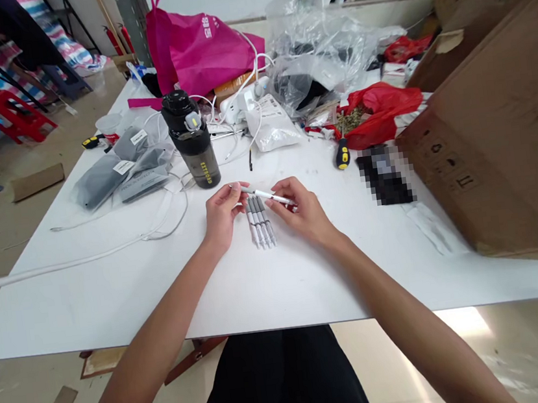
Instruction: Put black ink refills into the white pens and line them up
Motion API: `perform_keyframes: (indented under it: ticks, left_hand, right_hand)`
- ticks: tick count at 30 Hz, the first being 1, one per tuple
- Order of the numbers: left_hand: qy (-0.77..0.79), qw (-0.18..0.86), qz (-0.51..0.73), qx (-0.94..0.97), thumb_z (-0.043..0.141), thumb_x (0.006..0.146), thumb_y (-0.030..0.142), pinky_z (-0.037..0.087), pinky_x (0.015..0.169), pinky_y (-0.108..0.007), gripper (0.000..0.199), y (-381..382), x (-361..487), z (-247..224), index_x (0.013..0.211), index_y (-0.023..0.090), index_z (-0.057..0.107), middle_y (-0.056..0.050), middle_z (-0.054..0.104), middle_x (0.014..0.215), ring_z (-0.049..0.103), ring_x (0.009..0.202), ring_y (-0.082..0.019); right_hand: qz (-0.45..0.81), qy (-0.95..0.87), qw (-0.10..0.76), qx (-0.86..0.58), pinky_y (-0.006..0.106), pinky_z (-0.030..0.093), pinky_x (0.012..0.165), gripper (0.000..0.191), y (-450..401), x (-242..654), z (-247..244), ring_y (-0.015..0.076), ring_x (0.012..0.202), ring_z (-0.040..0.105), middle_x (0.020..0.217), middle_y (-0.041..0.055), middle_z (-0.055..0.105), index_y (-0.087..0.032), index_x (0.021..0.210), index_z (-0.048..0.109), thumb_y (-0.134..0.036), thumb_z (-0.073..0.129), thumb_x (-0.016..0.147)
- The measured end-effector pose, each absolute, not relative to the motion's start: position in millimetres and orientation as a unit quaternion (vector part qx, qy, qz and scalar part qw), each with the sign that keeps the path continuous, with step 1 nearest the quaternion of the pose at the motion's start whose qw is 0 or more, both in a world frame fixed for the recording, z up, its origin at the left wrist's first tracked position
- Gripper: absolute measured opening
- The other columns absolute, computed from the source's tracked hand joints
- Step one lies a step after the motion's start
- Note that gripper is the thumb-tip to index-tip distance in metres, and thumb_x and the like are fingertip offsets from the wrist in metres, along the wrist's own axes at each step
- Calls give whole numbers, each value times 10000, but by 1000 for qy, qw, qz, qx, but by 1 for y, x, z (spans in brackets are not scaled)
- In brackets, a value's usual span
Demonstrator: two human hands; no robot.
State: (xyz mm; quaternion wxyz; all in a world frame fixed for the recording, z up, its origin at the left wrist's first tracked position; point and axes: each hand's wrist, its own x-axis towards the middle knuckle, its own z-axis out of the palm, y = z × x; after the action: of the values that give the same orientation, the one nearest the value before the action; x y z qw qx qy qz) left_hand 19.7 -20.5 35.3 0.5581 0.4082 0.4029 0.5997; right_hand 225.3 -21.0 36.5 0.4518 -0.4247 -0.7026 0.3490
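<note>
A white pen [263, 194] with a grey grip is held level above the white table [270, 293]. My left hand [222, 215] is closed, pinching the pen's grey end between thumb and fingers. At the other end, my right hand [303, 209] is closed round the white part. Just below and between both hands, several matching pens [260, 223] lie side by side in a row, grey ends pointing away from me.
A black bottle [192, 142] stands beyond my left hand, near bagged dark items [123, 170] and a white cable [84, 257]. A screwdriver [342, 154], red plastic bag [380, 109] and large cardboard box [501, 134] occupy the right. Behind sits a pink bag [206, 49].
</note>
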Motion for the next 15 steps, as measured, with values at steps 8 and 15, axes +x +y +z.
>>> perform_keyframes:
  ticks: [8, 15]
  left_hand:
    - [390, 563, 599, 415, 859, 898, 542, 466, 683, -278, 335, -20, 22, 33, 971, 216, 849, -47, 679, 869, 593, 765, -142]
    - [397, 560, 599, 412, 873, 870, 573, 461, 676, -282, 373, -19, 20, 33, 948, 209, 844, -45, 670, 832, 590, 751, -144]
  right_hand:
    - [368, -687, 450, -435, 316, 392, 590, 529, -20, 228, 38, 146, 595, 484, 695, -12, 623, -225, 966, 686, -751, 641, 1003]
    - [413, -671, 429, -441, 323, 358, 556, 623, -20, 225, 39, 137, 536, 417, 563, -20, 537, -210, 816, 693, -776, 554, 1036]
